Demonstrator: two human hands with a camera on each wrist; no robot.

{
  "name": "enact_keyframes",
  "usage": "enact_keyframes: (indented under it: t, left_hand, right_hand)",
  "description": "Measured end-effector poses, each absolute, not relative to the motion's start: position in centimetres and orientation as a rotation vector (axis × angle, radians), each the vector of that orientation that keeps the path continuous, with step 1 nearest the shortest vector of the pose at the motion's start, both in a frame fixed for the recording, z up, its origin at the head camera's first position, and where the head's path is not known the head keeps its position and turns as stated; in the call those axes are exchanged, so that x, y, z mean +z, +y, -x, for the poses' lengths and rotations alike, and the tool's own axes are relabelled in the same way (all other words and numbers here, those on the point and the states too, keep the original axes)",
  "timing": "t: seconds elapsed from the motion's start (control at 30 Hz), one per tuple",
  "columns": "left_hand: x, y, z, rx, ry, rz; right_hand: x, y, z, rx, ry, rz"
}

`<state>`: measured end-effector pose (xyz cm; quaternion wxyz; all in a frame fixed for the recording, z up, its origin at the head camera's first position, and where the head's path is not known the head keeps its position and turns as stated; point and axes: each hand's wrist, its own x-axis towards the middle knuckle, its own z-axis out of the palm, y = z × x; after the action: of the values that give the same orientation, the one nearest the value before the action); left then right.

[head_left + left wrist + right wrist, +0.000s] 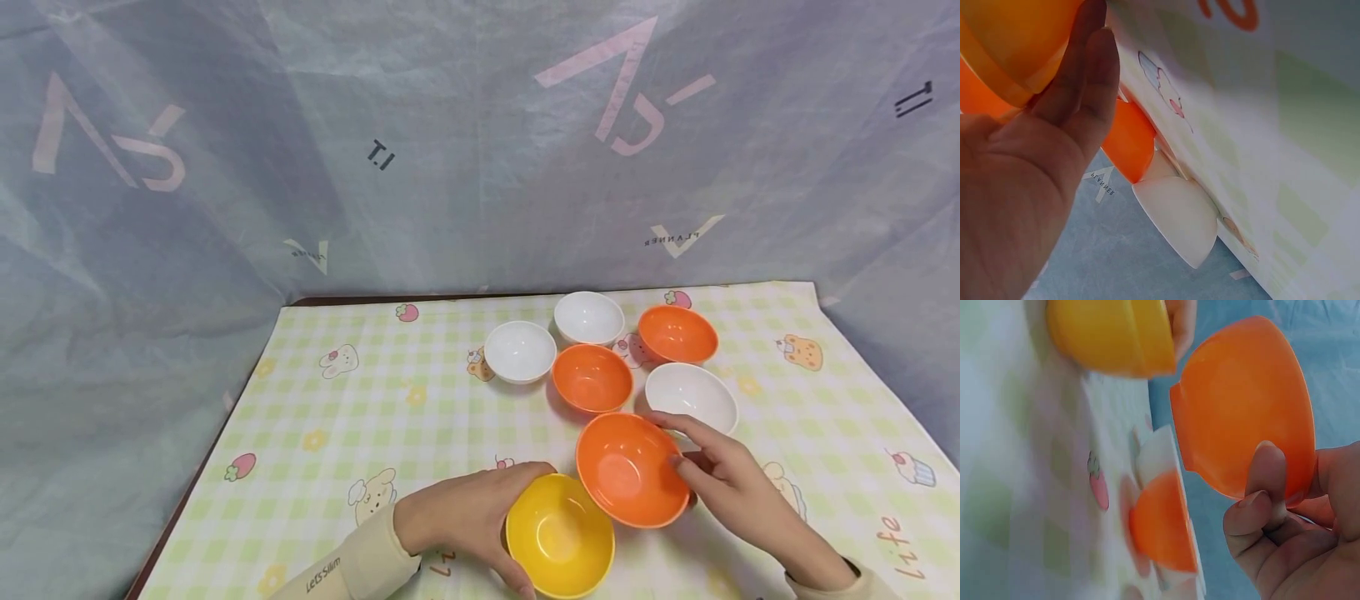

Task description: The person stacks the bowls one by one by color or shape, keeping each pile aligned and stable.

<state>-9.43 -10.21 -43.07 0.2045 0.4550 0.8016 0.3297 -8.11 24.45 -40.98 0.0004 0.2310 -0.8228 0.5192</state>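
A yellow bowl [561,542] stands near the front of the table, its mouth upward. My left hand [480,521] grips its left side, thumb at the near edge and fingers round the far edge. In the left wrist view, the fingers [1094,81] lie along the yellow bowl's outer wall [1016,50]. My right hand [723,479] pinches the right rim of an orange bowl [626,471], thumb inside and fingers outside. The right wrist view shows this orange bowl [1244,406] raised off the cloth and tilted, close beside the yellow bowl [1107,334].
Behind the hands stand two orange bowls, one in the middle [592,379] and one at the back right [677,335]. White bowls stand at the left [520,353], at the back [588,317] and at the right [692,398]. A checked cloth [360,467] covers the table; a grey curtain [450,208] hangs behind.
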Motion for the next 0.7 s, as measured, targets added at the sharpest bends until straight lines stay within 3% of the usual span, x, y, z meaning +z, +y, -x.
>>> enact_keyframes:
  t: [0.7]
  left_hand:
    - [-43.0,-10.5,9.5,0.930,2.188,-1.242]
  right_hand:
    - [-40.9,22.7,7.0,1.766,-2.513,-0.931]
